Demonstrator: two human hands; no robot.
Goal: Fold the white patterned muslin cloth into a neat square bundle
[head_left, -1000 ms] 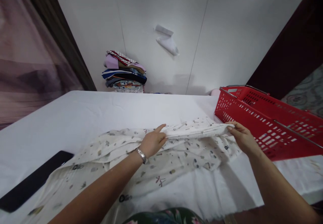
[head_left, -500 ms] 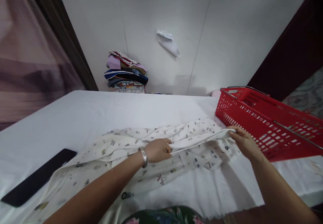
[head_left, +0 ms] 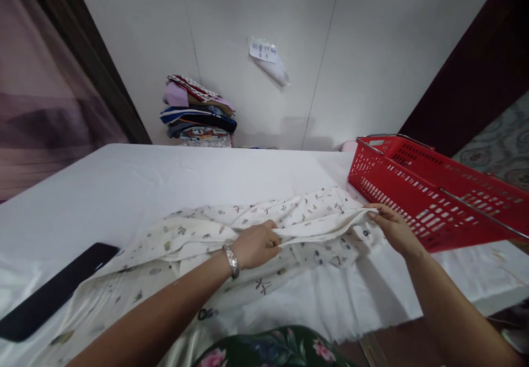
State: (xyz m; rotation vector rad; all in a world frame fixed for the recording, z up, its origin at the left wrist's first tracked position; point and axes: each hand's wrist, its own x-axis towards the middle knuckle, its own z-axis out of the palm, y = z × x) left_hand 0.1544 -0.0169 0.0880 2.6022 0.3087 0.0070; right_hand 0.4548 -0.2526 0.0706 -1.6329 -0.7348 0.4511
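A thin cream cloth (head_left: 165, 240) printed with small plants and figures lies loosely bunched across the white-covered table. My left hand (head_left: 257, 244), with a silver bracelet at the wrist, is closed on a fold near the cloth's middle. At the cloth's right end my right hand (head_left: 390, 225) pinches an edge between thumb and fingers. Between the two hands the edge runs in a slightly slack line. The cloth's near left part spreads toward the table's front, partly hidden under my left forearm.
A red perforated basket (head_left: 433, 190) with metal handles stands at the right, close to my right hand. A long black flat object (head_left: 58, 290) lies at the left. Folded clothes (head_left: 200, 111) are stacked beyond the far edge. A handwritten paper (head_left: 264, 52) hangs on the wall.
The view has shifted a little, so everything sits slightly further left and higher. The edge between my hands hangs a bit looser. Both hands keep their hold on the cloth.
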